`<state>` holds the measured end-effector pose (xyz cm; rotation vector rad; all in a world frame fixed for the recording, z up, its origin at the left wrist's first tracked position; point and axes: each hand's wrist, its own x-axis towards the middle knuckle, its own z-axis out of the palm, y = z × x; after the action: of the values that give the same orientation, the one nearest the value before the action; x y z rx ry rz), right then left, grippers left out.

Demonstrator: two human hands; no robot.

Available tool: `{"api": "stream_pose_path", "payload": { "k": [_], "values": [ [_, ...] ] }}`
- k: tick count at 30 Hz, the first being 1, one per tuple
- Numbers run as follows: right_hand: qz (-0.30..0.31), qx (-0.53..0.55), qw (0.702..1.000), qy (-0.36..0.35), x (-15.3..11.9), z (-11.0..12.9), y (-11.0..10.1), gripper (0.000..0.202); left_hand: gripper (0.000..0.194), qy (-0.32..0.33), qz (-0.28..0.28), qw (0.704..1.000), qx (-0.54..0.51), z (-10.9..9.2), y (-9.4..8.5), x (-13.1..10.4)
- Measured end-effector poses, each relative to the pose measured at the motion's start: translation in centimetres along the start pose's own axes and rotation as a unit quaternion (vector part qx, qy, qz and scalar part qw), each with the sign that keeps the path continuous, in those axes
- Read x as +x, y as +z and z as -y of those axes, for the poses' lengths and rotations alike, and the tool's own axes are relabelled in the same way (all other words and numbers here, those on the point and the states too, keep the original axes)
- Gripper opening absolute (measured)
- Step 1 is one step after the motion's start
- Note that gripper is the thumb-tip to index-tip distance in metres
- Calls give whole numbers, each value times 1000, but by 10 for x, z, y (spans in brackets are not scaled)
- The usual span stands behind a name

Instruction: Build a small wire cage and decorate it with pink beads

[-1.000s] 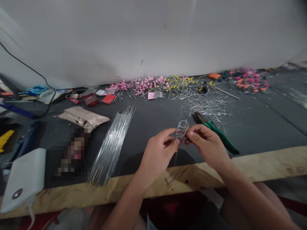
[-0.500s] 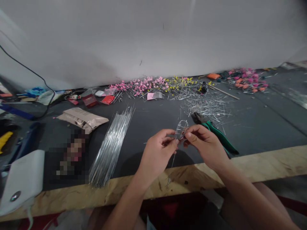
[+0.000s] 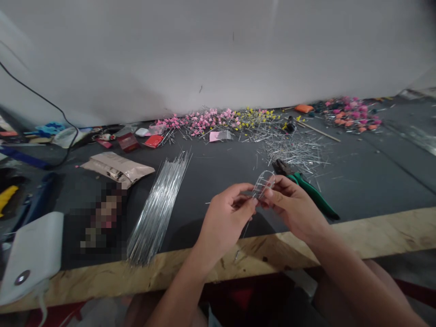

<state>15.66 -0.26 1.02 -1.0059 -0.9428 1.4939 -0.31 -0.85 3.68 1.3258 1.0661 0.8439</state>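
Between my hands is a small wire frame (image 3: pixel 262 182), an arched loop crossed by short rungs, with a long wire tail hanging down toward the table edge. My left hand (image 3: pixel 230 210) pinches its lower end between thumb and fingers. The fingers of my right hand (image 3: pixel 289 200) are closed on its right side; the exact fingertip contact is partly hidden. Just beyond the right hand lie green-handled pliers (image 3: pixel 311 193), jaws pointing away. To the left of my hands, a bundle of straight silver wires (image 3: pixel 159 209) rests on the dark table.
Along the wall lie pink flower stems (image 3: pixel 207 120), yellow ones (image 3: pixel 257 117) and a darker pink and orange pile (image 3: pixel 352 113). Loose cut wires (image 3: pixel 294 152) spread behind the pliers. At left are a beige packet (image 3: pixel 117 167) and a white device (image 3: pixel 32 256). A wooden edge (image 3: pixel 374 231) runs along the front.
The wire frame has tilted and shifted slightly right, and its loop now leans toward my right hand. Both hands keep hold of it, with the right fingers moved a little.
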Motion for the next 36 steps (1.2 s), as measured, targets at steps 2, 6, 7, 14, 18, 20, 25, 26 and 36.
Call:
{"api": "stream_pose_path", "payload": {
  "k": [2, 6, 7, 14, 18, 20, 25, 26, 36],
  "values": [
    [5, 6, 1000, 9, 0, 0, -1, 18, 26, 1, -2, 1000, -1, 0, 0, 0],
    [7, 9, 1000, 7, -1, 1, -2, 15, 26, 4, 0, 1000, -6, -1, -1, 0],
    [6, 8, 1000, 6, -1, 2, -2, 14, 26, 4, 2, 1000, -7, -1, -1, 0],
    [7, 14, 1000, 17, -2, 4, -1, 17, 24, 1, 4, 1000, -1, -3, -1, -1],
    [18, 33, 999, 33, -2, 5, 0, 19, 25, 13, 9, 1000, -16, -2, 1, -1],
    [22, 40, 998, 34, -1, 4, 0, 18, 26, 17, 12, 1000, -23, -2, 1, -1],
    [28, 66, 997, 32, -2, 4, 3, 15, 28, 16, 21, 1000, -9, -2, 1, -1],
    [25, 65, 997, 29, -3, 3, 3, 15, 27, 16, 22, 1000, -4, -3, 1, -1],
    [14, 8, 1000, -21, -5, 3, 2, 14, 25, -5, 29, 999, -34, -8, -2, -2]
  ]
}}
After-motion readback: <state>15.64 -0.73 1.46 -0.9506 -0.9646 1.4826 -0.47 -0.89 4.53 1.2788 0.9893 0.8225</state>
